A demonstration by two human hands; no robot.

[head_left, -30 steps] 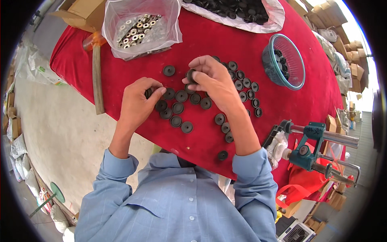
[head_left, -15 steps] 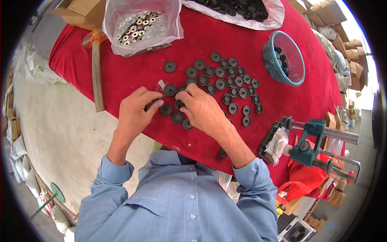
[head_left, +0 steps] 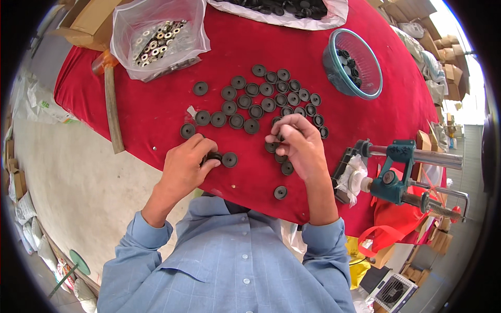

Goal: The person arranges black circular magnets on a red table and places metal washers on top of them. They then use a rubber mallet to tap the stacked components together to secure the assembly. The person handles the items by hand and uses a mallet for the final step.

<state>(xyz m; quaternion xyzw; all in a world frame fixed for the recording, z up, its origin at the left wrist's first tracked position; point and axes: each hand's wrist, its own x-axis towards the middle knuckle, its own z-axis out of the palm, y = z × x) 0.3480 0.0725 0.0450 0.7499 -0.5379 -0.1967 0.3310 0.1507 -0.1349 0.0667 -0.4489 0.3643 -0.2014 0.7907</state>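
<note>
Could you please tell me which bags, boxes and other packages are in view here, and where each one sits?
Clear plastic bag: far left on the red table, holding silvery rings.
Second clear bag: far edge, holding dark discs.
Cardboard box: brown, behind the left bag.
Stacked cardboard boxes: far right, off the table.
Teal bowl: right, round, translucent.

Clear plastic bag [head_left: 156, 36] of metal rings, table's far left; brown cardboard box [head_left: 91, 21] behind it, partly hidden.

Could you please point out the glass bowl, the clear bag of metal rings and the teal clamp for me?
glass bowl [head_left: 371, 83]: head view, right rim.
clear bag of metal rings [head_left: 156, 39]: head view, rings inside.
teal clamp [head_left: 399, 175]: head view, teal body.
</note>
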